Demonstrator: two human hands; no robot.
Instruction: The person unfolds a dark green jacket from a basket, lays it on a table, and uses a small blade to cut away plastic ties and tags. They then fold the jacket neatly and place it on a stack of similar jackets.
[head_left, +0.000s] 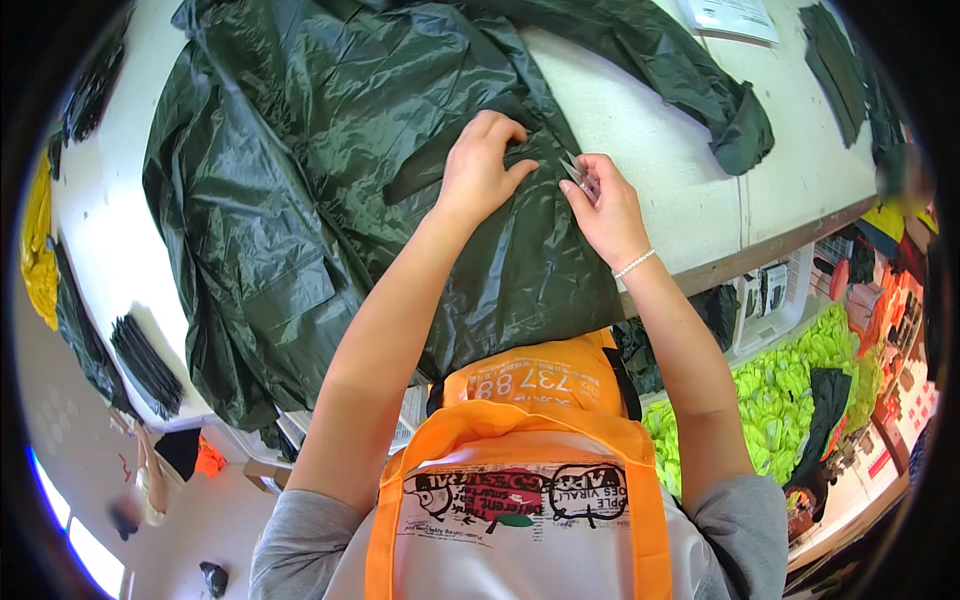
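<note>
A shiny dark green jacket [270, 200] lies spread over the white table, its near edge hanging toward me. On it, my left hand [483, 165] rests at the right end of a dark pocket flap [420, 168]. Its fingers are curled, with the thumb standing apart from them. Just to the right, my right hand [608, 210] is closed around small metal thread snips [574, 168]. Their pointed blades face up and left, beside the jacket's right edge. The lower part of the snips is hidden in the palm.
One sleeve [690, 85] stretches across the white table [640, 130] at the far right. Dark strips [835, 75] lie beyond it, near a white paper [732, 18]. Bundled dark pieces [145, 365] sit at the left. Below right are a white basket [790, 290] and a neon yellow pile [770, 400].
</note>
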